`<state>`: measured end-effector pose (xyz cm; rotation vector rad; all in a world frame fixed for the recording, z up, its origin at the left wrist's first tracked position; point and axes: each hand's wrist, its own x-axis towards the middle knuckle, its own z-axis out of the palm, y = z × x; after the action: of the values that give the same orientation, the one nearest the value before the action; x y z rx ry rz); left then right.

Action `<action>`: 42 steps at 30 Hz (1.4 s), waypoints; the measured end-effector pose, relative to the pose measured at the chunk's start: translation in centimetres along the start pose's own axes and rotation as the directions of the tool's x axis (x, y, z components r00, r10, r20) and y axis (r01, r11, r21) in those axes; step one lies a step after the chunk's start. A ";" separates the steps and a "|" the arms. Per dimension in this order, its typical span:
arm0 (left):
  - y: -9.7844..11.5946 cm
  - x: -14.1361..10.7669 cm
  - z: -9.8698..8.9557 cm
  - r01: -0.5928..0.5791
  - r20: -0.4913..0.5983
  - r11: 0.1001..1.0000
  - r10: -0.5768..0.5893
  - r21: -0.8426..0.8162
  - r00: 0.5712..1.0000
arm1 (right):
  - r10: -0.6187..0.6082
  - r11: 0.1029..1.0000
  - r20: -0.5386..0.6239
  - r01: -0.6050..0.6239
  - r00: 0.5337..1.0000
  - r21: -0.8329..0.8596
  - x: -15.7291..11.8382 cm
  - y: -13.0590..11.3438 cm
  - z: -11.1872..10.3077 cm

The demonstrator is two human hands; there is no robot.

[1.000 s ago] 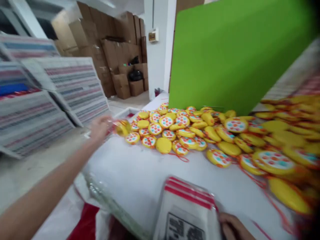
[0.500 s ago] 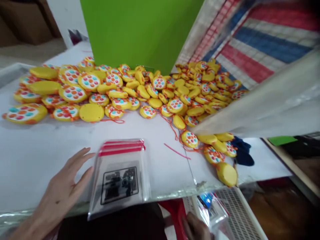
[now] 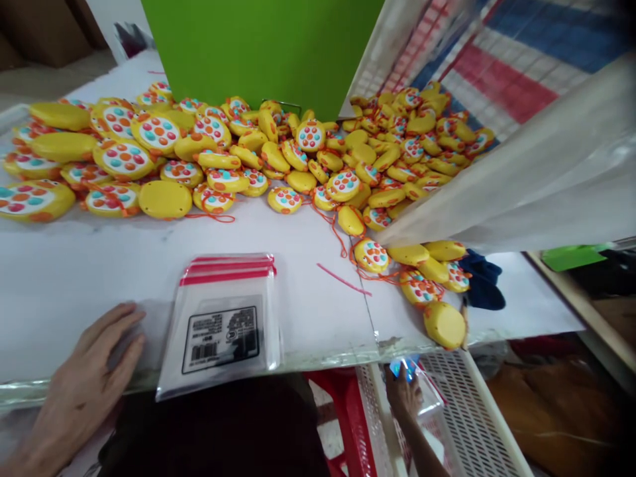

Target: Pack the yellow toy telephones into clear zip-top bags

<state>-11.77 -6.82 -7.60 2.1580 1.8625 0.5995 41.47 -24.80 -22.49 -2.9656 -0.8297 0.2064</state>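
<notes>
My left hand point(image 3: 94, 371) lies over the front left of the white table point(image 3: 64, 265), fingers stretched out and holding nothing. Just right of it sits a stack of clear zip bags point(image 3: 223, 318) with red top strips and a black printed label, partly over the table edge. Below the table, my right hand point(image 3: 405, 392) reaches down into a white slatted crate point(image 3: 477, 404). Its fingers look apart, over a shiny blue item point(image 3: 406, 366) and a clear bag point(image 3: 431, 394); a firm hold does not show.
Many yellow toys point(image 3: 163, 199) with coloured dots and orange cords are heaped along the table's back and right. Behind stand a green panel point(image 3: 263, 53) and a striped bag point(image 3: 507, 83). A dark blue cloth item point(image 3: 484, 281) lies at right; a red stool point(image 3: 350, 411) is below.
My right hand has moved forward over the blue item and bag in the crate. My left hand has drawn back left, away from the bag stack. The view has shifted slightly.
</notes>
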 end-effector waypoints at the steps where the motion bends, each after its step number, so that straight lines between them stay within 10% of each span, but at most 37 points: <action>1: 0.0 0.0 0.2 -0.024 -0.012 1.000 0.024 0.018 1.000 | 0.045 0.999 0.011 -0.045 0.999 -0.008 0.1 0.0 0.3; 15: 0.7 0.5 0.5 -0.125 -0.044 0.985 0.131 0.118 0.990 | 0.139 0.988 0.043 -0.142 0.989 0.066 1.1 -1.0 0.5; 24: 1.3 0.6 0.2 -0.140 -0.088 0.985 0.149 0.097 0.985 | -0.116 0.933 -0.225 0.184 0.967 0.309 -4.9 -1.5 -5.9; 27: 1.7 0.6 0.1 -0.139 -0.117 0.986 0.149 0.093 0.982 | -0.336 0.808 -0.345 0.457 0.876 0.372 -9.5 -5.4 -9.5; 32: 2.0 0.5 0.0 -0.095 -0.129 0.992 0.105 0.084 0.986 | -0.762 0.364 -0.408 0.853 0.504 0.373 -14.1 -16.1 -14.2; 36: 1.9 0.4 0.0 -0.030 -0.163 0.997 0.042 0.077 0.986 | -0.870 0.306 -0.243 0.856 0.429 0.417 -12.2 -20.9 -14.6; 42: 0.7 0.3 1.0 -0.065 -0.198 0.992 0.085 0.106 0.976 | -0.891 0.333 -0.143 0.833 0.432 0.441 -8.5 -22.1 -13.4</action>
<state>-10.70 -6.57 -8.16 2.3172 1.9560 0.7852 24.90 -10.60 -6.28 -1.7014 -1.9301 0.4367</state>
